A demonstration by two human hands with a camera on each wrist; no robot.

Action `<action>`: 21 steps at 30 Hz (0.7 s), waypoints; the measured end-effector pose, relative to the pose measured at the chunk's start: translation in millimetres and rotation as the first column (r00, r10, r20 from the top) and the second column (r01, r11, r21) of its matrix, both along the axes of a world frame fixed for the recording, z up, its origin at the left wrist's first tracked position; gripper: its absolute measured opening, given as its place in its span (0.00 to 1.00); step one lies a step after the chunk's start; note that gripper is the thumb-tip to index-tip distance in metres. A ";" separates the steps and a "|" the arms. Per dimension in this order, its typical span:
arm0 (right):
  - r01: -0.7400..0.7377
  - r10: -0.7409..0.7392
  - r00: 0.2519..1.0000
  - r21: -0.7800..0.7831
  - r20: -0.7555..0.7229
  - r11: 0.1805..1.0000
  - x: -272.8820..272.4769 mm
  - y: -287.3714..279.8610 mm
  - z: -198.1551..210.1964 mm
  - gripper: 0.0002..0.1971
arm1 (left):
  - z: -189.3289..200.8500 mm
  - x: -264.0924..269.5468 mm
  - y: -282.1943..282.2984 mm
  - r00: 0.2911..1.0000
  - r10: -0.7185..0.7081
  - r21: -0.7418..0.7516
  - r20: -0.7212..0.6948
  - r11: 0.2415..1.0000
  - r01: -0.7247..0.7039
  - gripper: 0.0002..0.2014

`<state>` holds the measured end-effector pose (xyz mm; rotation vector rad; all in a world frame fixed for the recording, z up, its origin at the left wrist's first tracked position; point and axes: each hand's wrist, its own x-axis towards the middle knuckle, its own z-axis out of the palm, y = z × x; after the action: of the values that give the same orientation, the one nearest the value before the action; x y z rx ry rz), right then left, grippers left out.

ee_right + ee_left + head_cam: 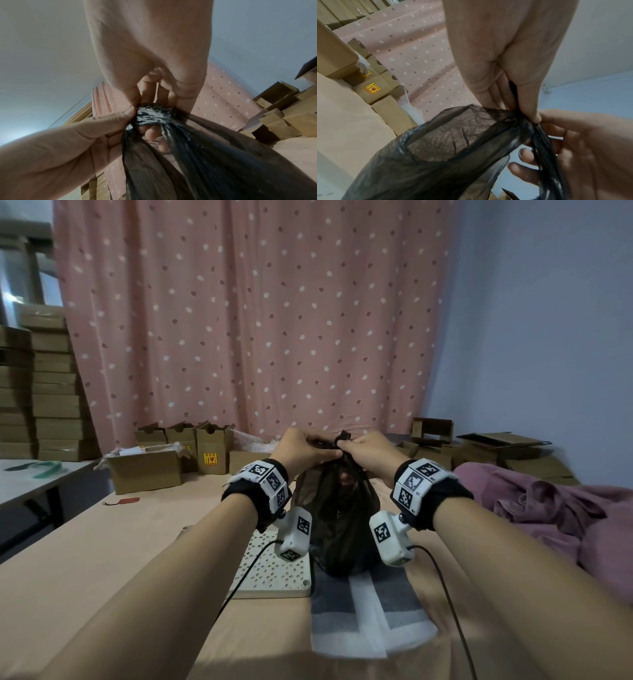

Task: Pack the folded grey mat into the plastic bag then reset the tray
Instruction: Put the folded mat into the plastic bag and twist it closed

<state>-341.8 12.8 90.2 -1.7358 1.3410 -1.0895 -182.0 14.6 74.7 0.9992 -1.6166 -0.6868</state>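
The left hand (306, 447) and the right hand (363, 447) meet above the tabletop, both pinching the gathered neck of a dark, see-through plastic bag (337, 518) — the left fingers (529, 104) clamp the bunched rim while the right thumb and fingers (132, 97) grip the twisted plastic just beside them. The bag hangs full between the two wrists, its base resting at the far end of a grey and white mat (368, 611) spread on the pink table (102, 559); what fills it cannot be made out through the film. To the left, a white perforated tray (274, 577) lies flat, touching the mat's edge. Farther left sit open cardboard boxes (147, 470) and a small red tag (128, 500). At far right, a purple cloth (548, 508) lies crumpled — behind everything hangs a pink dotted curtain (257, 320).
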 end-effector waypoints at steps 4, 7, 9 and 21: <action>0.056 -0.061 0.995 -0.064 -0.081 0.996 -0.4 -2.8 -3.0 0.12 | -1.3 1.4 -3.8 0.998 0.064 0.036 -0.025 0.997 -0.063 0.07; 0.151 -0.172 0.980 -0.189 -0.098 0.970 -3.6 -3.7 -5.6 0.13 | -1.9 3.2 -3.9 0.998 0.062 0.073 -0.029 0.996 -0.060 0.05; 0.171 -0.217 0.972 -0.349 -0.095 0.921 -4.7 0.1 -2.9 0.06 | -1.5 6.0 -5.3 0.996 0.076 0.090 -0.036 0.993 -0.073 0.07; -0.236 -0.016 0.867 -0.439 -0.497 0.867 5.1 11.2 -9.6 0.31 | -2.2 6.4 -15.0 0.991 0.124 0.081 0.057 0.989 -0.128 0.08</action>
<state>-336.6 24.0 80.6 -2.5736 1.2870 -1.0159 -175.6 -0.5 72.4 1.1783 -1.5647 -0.6520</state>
